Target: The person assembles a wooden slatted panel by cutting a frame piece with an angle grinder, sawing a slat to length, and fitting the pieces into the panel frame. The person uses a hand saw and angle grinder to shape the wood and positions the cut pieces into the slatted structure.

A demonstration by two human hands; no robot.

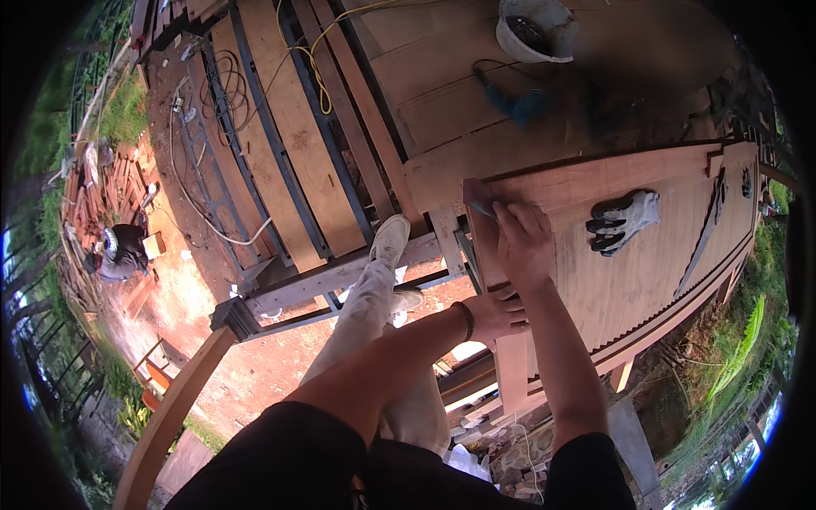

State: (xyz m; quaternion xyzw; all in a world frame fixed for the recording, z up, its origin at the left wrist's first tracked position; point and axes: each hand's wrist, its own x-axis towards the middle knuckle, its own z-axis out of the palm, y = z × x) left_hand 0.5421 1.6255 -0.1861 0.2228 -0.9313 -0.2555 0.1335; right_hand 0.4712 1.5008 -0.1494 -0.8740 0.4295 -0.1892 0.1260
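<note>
My right hand (523, 234) is closed at the corner of a large wooden panel (595, 289), its fingers round a small, flat, dark reddish piece with a bluish part (478, 197). Its exact kind is too unclear to tell. Below it, my left hand (495, 317), with a dark bracelet at the wrist, lies with fingers stretched out on the panel's near end, partly behind my right forearm. A reddish board (603, 180) runs along the panel's far edge. On the panel, right of my hands, lies a grey and black work glove (625, 223).
Beyond the panel are a teal power tool (518, 104) and a white bucket (535, 34). A yellow cord (319, 72) crosses spaced planks (310, 153) with gaps over dark beams. My shoe (391, 240) stands at their edge. Another person (123, 251) is low on the left.
</note>
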